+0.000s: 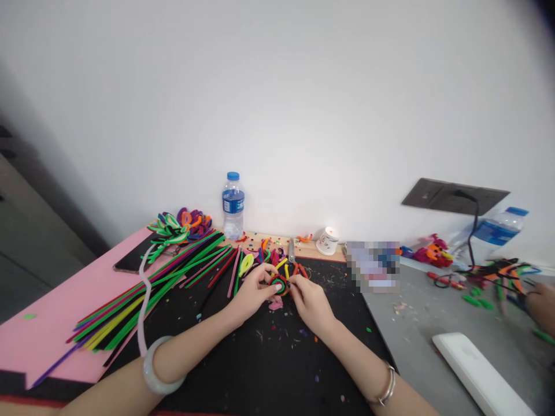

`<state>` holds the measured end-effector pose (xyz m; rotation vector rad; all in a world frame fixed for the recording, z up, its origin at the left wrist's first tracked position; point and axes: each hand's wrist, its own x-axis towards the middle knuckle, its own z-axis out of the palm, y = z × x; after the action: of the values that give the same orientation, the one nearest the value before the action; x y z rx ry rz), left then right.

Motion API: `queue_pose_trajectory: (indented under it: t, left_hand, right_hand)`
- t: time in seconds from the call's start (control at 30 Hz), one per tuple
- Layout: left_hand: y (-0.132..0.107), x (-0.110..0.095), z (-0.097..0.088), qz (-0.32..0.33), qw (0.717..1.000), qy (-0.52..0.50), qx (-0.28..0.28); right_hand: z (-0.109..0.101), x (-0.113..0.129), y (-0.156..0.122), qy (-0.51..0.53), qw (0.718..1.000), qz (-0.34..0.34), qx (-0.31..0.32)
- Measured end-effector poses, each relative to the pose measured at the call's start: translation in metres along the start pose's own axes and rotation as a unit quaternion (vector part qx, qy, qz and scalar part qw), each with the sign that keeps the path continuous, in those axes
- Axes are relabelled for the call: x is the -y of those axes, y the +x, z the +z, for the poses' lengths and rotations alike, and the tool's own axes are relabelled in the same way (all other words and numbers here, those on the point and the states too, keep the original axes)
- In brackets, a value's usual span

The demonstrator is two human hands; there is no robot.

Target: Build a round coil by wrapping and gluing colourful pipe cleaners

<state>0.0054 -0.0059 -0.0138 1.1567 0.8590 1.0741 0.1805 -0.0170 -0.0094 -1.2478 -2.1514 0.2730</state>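
Over the black mat point(269, 364), my left hand point(254, 293) pinches a small round coil of pipe cleaner point(278, 281) in red, green and black. My right hand point(313, 300) is closed at the coil's right edge, thumb and forefinger together on it; what exactly lies between those fingertips is too small to make out. Just beyond the hands lie scissors point(292, 251) with orange-red handles, a yellow pipe cleaner loop point(247, 264) and several short coloured pieces. A scrap of pink fuzz point(276, 305) sits beneath the coil.
Long pipe cleaners point(130, 312) fan across the left side, near a dark phone point(134, 254) and looped pipe-cleaner shapes point(177, 225). A water bottle point(233, 208) and paper cup point(328, 241) stand along the wall. At right are a white box-like object point(481, 370) and another person's hand point(541, 306).
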Motion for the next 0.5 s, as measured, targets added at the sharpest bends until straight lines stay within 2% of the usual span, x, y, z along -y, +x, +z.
queue_pose_trajectory:
  t: [0.5]
  left_hand:
    - [0.0016,0.0027,-0.0022,-0.001,1.0,0.002,0.0]
  right_hand:
    - [0.0015,-0.0019,0.0002,0.008,1.0,0.005,0.012]
